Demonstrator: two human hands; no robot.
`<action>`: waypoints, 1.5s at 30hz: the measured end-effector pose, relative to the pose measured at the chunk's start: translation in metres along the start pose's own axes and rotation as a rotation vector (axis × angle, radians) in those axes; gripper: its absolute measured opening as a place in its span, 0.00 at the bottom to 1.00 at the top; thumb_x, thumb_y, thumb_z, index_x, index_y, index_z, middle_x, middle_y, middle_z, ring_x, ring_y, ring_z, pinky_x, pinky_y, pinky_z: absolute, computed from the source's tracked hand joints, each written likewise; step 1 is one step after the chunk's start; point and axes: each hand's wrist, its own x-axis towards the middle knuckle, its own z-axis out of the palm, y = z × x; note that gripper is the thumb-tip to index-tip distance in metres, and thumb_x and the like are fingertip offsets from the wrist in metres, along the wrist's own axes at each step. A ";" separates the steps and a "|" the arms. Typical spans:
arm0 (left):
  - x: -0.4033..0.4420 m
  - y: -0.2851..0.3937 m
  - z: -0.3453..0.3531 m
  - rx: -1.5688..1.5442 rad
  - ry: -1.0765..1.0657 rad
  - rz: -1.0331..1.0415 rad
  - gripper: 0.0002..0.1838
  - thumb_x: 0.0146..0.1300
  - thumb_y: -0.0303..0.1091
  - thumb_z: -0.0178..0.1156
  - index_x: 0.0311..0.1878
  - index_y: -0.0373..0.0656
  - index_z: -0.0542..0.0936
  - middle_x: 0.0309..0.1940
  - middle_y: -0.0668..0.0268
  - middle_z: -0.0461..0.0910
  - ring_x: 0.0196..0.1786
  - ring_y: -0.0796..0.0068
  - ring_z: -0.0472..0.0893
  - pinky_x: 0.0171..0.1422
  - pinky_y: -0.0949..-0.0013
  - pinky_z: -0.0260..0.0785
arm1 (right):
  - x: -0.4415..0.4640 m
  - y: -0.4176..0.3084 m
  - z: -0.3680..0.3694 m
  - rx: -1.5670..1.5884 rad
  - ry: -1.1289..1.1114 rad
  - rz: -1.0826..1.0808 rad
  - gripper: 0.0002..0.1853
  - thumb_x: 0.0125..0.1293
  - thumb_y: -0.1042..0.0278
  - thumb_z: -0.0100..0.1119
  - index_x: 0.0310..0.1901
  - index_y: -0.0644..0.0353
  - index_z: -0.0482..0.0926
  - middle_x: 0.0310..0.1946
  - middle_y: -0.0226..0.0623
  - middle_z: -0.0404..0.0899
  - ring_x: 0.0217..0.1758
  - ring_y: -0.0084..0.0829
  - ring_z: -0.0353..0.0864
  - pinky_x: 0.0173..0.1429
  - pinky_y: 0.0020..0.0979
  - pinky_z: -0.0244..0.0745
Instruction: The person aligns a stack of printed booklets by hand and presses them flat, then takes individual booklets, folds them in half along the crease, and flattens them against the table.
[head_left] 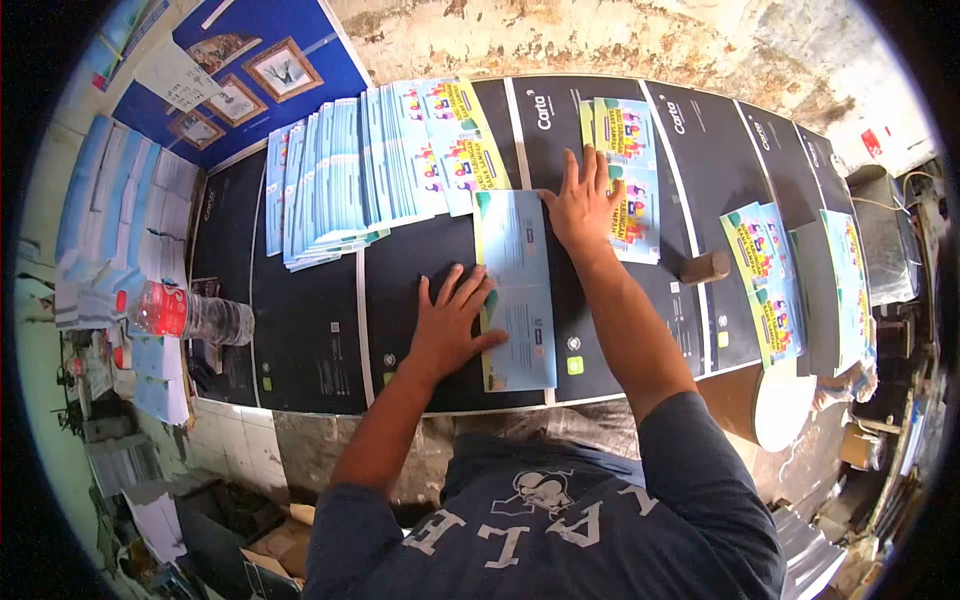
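Pressing left hand [450, 325], fingers spread, on left edge of light-blue printed sheet [522, 290] at front of black table [310, 330]; right hand [585, 210] open, nothing gripped, between sheet's top corner and yellow-blue printed sheets [632, 170]

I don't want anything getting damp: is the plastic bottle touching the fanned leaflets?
Apart. The head view shows a strip of black board between the bottle and the fanned leaflets.
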 end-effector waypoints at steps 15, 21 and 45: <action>-0.001 0.016 0.002 0.027 0.216 0.110 0.32 0.73 0.54 0.54 0.72 0.42 0.70 0.76 0.63 0.65 0.79 0.54 0.59 0.78 0.36 0.43 | -0.134 0.001 -0.065 1.525 -0.781 0.419 0.26 0.66 0.72 0.63 0.64 0.69 0.70 0.43 0.40 0.82 0.40 0.27 0.81 0.43 0.27 0.77; 0.027 0.051 -0.060 -1.303 0.190 -0.152 0.15 0.75 0.32 0.56 0.60 0.36 0.76 0.46 0.67 0.82 0.47 0.80 0.79 0.54 0.71 0.73 | -0.111 -0.001 -0.088 1.932 -0.765 0.245 0.25 0.80 0.54 0.47 0.65 0.68 0.73 0.63 0.47 0.76 0.65 0.36 0.75 0.71 0.39 0.66; 0.092 0.034 -0.122 -0.082 0.547 0.498 0.43 0.58 0.45 0.72 0.75 0.47 0.67 0.80 0.51 0.52 0.81 0.44 0.51 0.79 0.42 0.47 | -0.040 0.059 -0.177 1.681 -0.393 0.411 0.16 0.70 0.73 0.58 0.57 0.69 0.76 0.42 0.47 0.85 0.40 0.28 0.86 0.44 0.28 0.81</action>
